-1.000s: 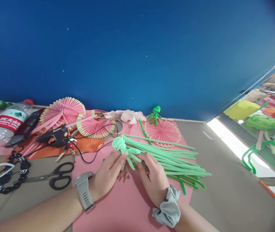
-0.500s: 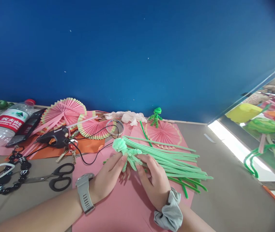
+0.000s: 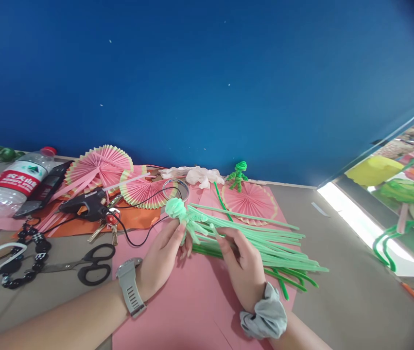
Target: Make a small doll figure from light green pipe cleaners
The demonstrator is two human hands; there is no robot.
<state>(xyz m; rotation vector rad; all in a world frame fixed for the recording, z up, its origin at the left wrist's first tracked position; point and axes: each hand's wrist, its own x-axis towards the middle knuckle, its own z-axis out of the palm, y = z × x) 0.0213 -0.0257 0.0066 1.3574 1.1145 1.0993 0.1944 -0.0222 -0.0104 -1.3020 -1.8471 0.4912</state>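
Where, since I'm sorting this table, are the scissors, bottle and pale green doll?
Scissors [image 3: 89, 261], head view: where the handles meet.
Bottle [image 3: 18, 179], head view: on its label.
Pale green doll [image 3: 190, 224], head view: on its body.

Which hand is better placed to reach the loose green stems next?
Probably the right hand: it is beside the stems, while the left hand is farther off, holding the pale figure.

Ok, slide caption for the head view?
Left hand holds a pale-green fuzzy figure over pink paper, beside green stems.
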